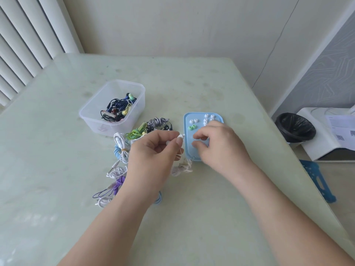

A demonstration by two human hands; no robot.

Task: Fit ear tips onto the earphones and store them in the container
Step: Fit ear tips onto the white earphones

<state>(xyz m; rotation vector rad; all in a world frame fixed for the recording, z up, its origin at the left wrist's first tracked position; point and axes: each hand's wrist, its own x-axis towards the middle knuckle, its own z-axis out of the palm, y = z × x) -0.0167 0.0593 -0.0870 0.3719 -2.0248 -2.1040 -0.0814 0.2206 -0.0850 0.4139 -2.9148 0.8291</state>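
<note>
Pale green bench (pixel 57 169), wall behind. Left hand (pixel 153 150): fingers pinch white earphone (pixel 181 136) at left edge of blue tray (pixel 189 148). Right hand (pixel 219 144) over tray, fingers curled down; grip cannot be told. Tray far end: two green ear tips (pixel 192 127), two white ear tips (pixel 193 121), more white partly hidden. Clear container (pixel 92 120) left of tray; bundled earphones (pixel 121 148) between.

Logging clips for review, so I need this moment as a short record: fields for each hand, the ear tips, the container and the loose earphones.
Left: left hand pinches a white earphone beside the blue tray
Right: right hand over the tray, fingers curled; any tip held is hidden
Tips: white ear tips and green ear tips lie on the tray
Container: clear container holds tangled earphones
Loose: coiled earphones on the table, left of the tray
</note>
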